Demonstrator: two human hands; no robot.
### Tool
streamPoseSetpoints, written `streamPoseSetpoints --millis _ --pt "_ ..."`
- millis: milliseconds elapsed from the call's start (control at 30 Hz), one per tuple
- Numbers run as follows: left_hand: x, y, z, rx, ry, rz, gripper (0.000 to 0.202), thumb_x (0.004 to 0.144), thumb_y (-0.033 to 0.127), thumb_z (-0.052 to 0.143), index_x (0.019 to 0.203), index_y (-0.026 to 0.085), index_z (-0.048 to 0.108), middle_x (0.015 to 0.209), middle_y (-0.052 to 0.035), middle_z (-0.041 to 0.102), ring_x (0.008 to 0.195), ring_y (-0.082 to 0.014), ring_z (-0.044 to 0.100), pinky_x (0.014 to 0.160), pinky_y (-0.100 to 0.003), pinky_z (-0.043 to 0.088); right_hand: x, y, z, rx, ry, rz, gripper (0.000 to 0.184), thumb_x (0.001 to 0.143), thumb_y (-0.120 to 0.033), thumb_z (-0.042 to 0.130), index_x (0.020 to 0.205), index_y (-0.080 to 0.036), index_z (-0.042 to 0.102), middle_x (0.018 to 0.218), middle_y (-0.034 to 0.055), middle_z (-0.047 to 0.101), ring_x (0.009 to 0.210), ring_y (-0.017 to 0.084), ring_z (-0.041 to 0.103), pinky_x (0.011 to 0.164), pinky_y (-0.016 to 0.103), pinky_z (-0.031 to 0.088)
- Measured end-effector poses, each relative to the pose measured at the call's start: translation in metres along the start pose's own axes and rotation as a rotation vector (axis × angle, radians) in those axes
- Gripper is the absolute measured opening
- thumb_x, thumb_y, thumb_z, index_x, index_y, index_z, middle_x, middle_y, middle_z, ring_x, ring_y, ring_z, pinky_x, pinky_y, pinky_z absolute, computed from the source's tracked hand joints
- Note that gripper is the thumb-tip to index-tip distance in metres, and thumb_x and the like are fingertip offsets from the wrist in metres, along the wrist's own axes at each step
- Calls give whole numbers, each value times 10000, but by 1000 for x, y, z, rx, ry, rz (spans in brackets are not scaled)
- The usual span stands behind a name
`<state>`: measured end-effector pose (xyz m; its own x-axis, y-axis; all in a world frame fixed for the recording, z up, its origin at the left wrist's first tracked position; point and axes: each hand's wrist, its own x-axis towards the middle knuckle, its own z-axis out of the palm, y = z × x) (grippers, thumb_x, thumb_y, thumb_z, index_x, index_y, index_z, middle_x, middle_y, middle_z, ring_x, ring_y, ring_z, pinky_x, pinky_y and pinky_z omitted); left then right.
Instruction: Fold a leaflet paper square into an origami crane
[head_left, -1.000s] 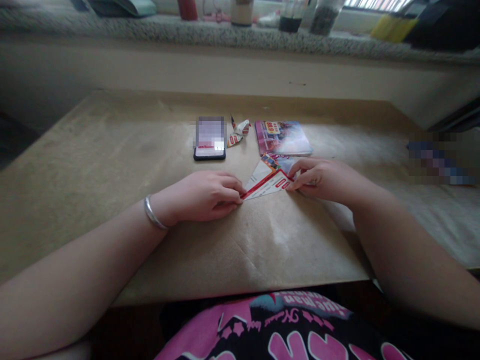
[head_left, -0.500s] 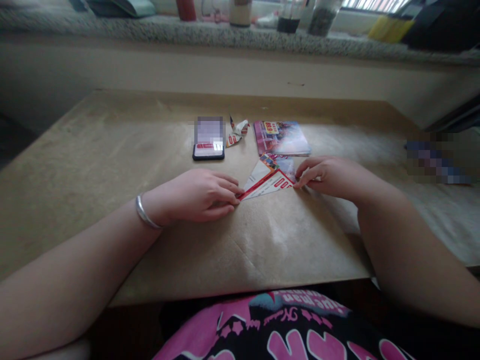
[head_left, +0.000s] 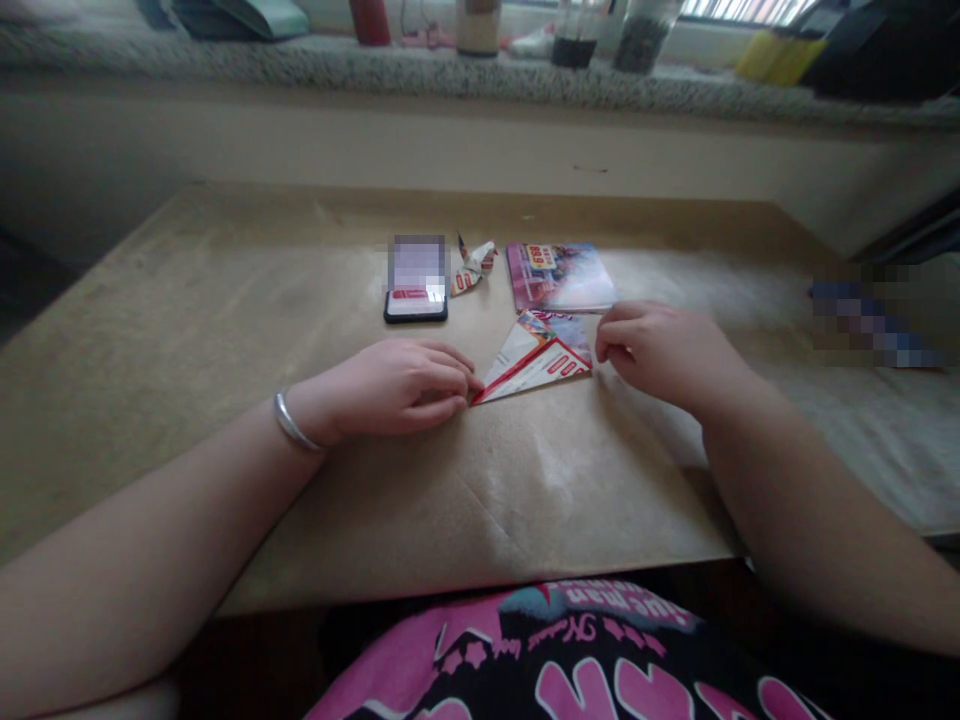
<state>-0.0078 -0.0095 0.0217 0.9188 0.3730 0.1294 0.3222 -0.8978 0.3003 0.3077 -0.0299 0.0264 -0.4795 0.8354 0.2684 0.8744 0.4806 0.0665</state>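
A printed sheet of paper (head_left: pixel 536 372), folded to a pointed kite-like shape with red edges, lies on the table. At its left tip, my left hand (head_left: pixel 409 388) has its fingertips closed on the point, a silver bangle around that wrist. My right hand (head_left: pixel 652 350) hovers just off the paper's right corner, fingers curled together and nothing visible in them. Behind the folded sheet lies a stack of glossy printed leaflets (head_left: pixel 566 278). A folded paper crane (head_left: pixel 474 268) made of similar print stands between the leaflets and a phone.
The phone (head_left: pixel 416 285) lies face up, its screen partly blurred. A beige table (head_left: pixel 337 520) spans the view, with a blurred dark item (head_left: pixel 874 325) at its right. Jars and bottles (head_left: pixel 480 28) line the stone windowsill (head_left: pixel 420 72) behind.
My right hand has let go of the paper's right corner and lifted slightly off it, its fingers curling in. The left hand stays at the left tip.
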Motion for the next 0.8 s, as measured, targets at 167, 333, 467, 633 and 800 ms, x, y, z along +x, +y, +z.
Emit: streamPoseSetpoints --millis 167,333,467,633,800 --pt "5 4 11 79 76 -105 210 917 321 505 932 197 674 978 -62 687 932 -169 628 826 -260 500 8 -23 5 155 75 -185 186 827 -230 542 953 -202 676 1011 87 673 945 238 586 825 352 452" --pt "12 12 14 181 96 -128 175 894 334 553 891 190 653 934 -50 671 856 -171 606 760 -267 477 14 -36 17 111 24 -337 241 863 -270 554 1071 -198 651 1130 83 669 1037 257 552 891 372 416" --pt "14 14 16 217 124 -105 176 899 331 555 858 187 647 923 -48 666 841 -163 599 738 -257 461 17 -41 20 24 75 -387 201 928 -263 475 942 -215 670 1030 53 701 988 228 552 871 351 384" --pt "20 21 22 292 196 -172 164 880 291 562 800 165 630 811 -44 648 735 -165 568 653 -273 421 18 -57 16 -68 178 -339 171 902 -237 493 830 -191 641 874 61 695 908 221 544 828 340 361" --pt "26 24 32 257 348 -236 148 866 261 581 758 173 627 730 -18 643 668 -155 561 644 -282 407 17 -73 16 -32 237 -268 131 863 -249 533 789 -195 626 801 42 673 839 209 541 738 327 348"
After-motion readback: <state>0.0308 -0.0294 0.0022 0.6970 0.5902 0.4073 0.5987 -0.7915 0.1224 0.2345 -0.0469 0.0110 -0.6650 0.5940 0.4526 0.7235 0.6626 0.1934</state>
